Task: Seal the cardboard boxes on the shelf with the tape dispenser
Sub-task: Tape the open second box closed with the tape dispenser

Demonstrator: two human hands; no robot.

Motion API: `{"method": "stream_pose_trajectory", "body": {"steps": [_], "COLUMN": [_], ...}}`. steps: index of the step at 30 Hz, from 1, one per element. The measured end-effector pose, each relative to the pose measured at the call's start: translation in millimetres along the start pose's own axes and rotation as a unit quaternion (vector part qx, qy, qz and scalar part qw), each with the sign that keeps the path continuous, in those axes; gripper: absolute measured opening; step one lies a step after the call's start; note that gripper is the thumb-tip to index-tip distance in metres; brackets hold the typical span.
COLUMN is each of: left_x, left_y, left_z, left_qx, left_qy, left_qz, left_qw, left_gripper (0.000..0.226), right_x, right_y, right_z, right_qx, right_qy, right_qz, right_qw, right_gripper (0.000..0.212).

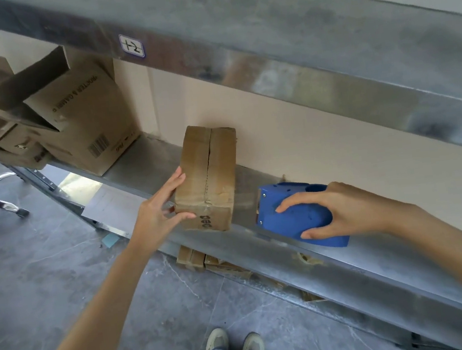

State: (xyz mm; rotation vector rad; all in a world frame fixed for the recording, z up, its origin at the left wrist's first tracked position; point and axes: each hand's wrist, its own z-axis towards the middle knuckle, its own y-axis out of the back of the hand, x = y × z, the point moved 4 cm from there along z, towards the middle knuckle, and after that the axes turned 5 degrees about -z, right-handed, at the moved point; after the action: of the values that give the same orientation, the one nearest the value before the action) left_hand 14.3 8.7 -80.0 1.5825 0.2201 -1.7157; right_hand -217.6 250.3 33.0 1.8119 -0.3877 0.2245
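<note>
Small cardboard box (206, 175): we see it on the metal shelf (331, 270), its near bottom corner at the shelf's front edge and its far end close to the wall (306, 136). A dark seam line runs along its top between the flaps.
Left hand (160, 212): we lay straight fingers along the box's left side and the thumb across its near face, touching it without gripping.
Right hand (342, 210): we curl fingers over the top of the blue tape dispenser (293, 216) and hold it with the thumb on its near side.
Tape dispenser: it is just right of the box, a narrow gap between them, close to the front edge.
Open room: bare shelf lies between the small box and the large open box (83, 117) to the left.
Overhead: the upper shelf beam (265, 39) hangs above both hands.
</note>
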Motion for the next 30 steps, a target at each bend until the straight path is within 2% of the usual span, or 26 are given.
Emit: {"method": "stream_pose_trajectory", "body": {"steps": [3, 8, 21, 30], "left_x": [-2, -1, -3, 0], "left_y": [-1, -2, 0, 0], "left_z": [0, -1, -3, -2], "left_qx": [0.001, -0.001, 0.0, 0.0], "left_qy": [0.002, 0.009, 0.019, 0.01], "left_qz": [-0.006, -0.011, -0.027, -0.03], "left_qw": [1.0, 1.0, 0.999, 0.999], "left_gripper": [0.086, 0.086, 0.086, 0.087], "right_x": [5, 15, 10, 50], "right_y": [0, 11, -16, -40], "right_z": [0, -15, 7, 30], "right_qx": [0.005, 0.021, 0.008, -0.081], "right_qy": [-0.007, 0.001, -0.063, -0.11], "right_qz": [0.021, 0.136, 0.068, -0.077], "right_qw": [1.0, 0.99, 0.996, 0.988], "right_gripper": [0.048, 0.046, 0.047, 0.05]}}
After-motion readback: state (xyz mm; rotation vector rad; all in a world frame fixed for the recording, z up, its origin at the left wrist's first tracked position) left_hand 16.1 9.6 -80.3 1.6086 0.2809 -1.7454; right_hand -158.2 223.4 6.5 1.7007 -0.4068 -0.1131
